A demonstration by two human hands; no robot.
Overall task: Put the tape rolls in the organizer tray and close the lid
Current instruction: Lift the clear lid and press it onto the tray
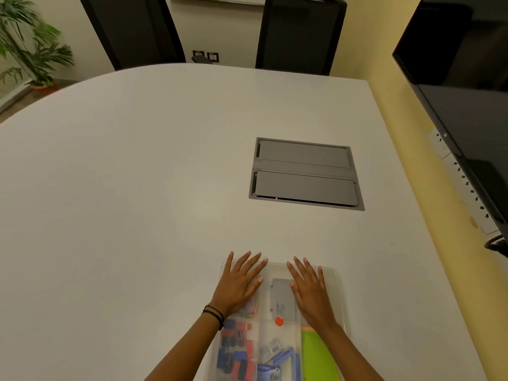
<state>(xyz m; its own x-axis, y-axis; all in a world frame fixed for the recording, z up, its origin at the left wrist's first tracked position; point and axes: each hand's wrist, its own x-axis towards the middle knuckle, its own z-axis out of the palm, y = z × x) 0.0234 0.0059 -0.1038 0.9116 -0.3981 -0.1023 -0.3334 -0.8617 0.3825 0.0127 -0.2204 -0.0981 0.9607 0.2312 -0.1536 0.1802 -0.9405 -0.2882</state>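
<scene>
A clear plastic organizer tray (336, 287) lies on the white table at the bottom centre, with its translucent lid (276, 270) down over the compartments. My left hand (239, 284) lies flat on the lid's far left part, fingers spread. My right hand (309, 291) lies flat on the lid's far right part, fingers apart. Through the lid I see red and blue clips (233, 350), a grey box with a red dot (283, 303), blue packets (280, 361) and green sheets (319, 356). No tape roll is clearly visible.
A grey cable hatch (305, 173) is set flush into the table (137, 188) beyond the tray. Two black chairs (299, 34) stand at the far edge. A dark screen (467, 78) hangs on the right wall, and a potted plant (30, 48) stands far left.
</scene>
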